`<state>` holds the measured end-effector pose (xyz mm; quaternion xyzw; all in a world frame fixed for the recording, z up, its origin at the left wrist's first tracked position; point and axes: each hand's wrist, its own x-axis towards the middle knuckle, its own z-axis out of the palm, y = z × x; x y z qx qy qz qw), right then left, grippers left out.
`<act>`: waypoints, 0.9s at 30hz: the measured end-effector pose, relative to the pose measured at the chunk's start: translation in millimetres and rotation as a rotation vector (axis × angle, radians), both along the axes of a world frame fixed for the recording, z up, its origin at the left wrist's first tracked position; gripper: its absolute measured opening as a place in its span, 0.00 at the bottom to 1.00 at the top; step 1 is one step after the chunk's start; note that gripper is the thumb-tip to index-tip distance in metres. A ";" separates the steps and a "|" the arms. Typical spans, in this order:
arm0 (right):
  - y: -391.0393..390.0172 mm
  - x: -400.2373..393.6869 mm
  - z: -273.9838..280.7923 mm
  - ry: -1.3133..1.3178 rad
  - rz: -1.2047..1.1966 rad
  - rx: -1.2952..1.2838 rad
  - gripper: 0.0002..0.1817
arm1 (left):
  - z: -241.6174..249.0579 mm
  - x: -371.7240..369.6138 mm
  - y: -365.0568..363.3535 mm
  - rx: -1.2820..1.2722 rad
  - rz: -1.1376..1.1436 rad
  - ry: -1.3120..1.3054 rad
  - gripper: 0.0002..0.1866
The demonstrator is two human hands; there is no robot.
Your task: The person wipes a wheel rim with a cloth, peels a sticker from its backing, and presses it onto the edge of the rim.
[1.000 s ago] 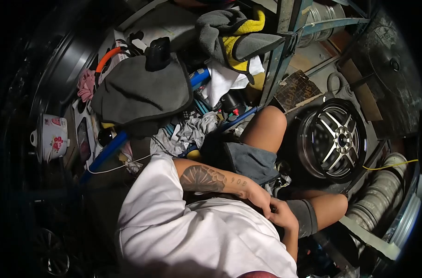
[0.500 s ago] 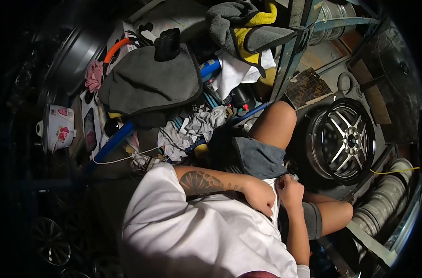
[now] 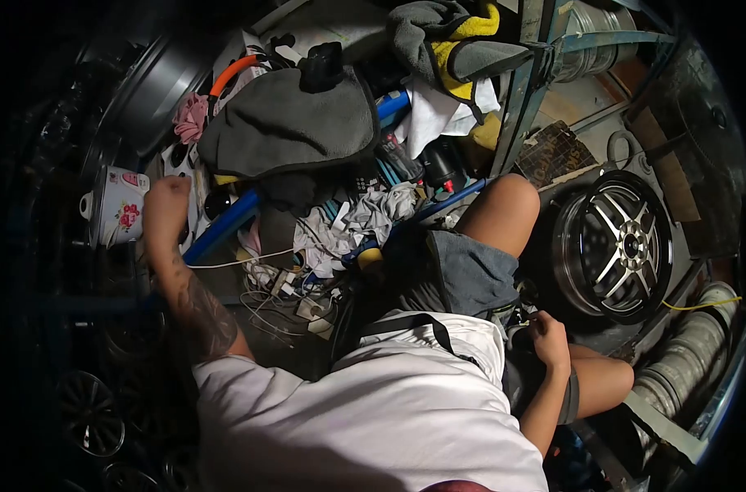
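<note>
My left hand (image 3: 166, 205) is stretched far out to the left, its fingers curled and largely hidden from above. It is beside a white rice cooker (image 3: 123, 201) with a red flower print, over the edge of a cluttered ledge. Whether it holds anything does not show. My right hand (image 3: 547, 338) is closed above my lap, close to the hem of my white shirt (image 3: 373, 410). What its fingers hold, if anything, is hidden. A dark strap (image 3: 434, 326) crosses the shirt at my waist.
A black-and-silver wheel rim (image 3: 627, 246) stands beyond my knees. Grey towels (image 3: 291, 123), crumpled rags (image 3: 373, 209) and a power strip with cables (image 3: 287, 283) lie ahead and left. A blue metal frame (image 3: 525, 90) rises behind. Stacked rims (image 3: 689, 353) lie at right.
My left hand has left my waist and swung out left to the rice cooker. My right hand has moved slightly away from the shirt hem. The view has shifted a little.
</note>
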<state>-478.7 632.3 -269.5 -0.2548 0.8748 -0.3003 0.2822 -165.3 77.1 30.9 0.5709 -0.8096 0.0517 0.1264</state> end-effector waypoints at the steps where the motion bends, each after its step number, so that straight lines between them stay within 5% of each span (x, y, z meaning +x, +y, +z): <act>1: -2.3 2.9 3.1 -0.036 0.002 -0.015 0.11 | -7.5 4.5 -12.6 0.020 -0.063 -0.048 0.23; 4: -1.8 2.0 15.0 -0.121 -0.047 0.041 0.11 | -12.9 -16.3 -19.0 -0.044 0.084 -0.350 0.24; 7: 10.2 -3.9 9.2 0.032 -0.063 0.120 0.13 | -34.7 9.8 -74.3 0.022 -0.073 -0.399 0.23; 12: 17.7 2.3 9.3 -0.026 -0.106 0.112 0.15 | -50.7 35.9 -117.8 0.042 -0.241 -0.143 0.22; 20: 27.8 7.7 14.5 0.009 -0.096 0.162 0.15 | -57.7 41.1 -152.9 -0.014 -0.123 -0.253 0.26; 25: 25.2 11.9 35.1 -0.025 -0.075 0.027 0.15 | 6.7 43.8 -131.2 -0.047 -0.080 -0.172 0.29; 27: 35.0 11.8 35.6 -0.049 -0.104 -0.011 0.16 | 47.4 46.9 -104.0 -0.510 -0.268 -0.126 0.24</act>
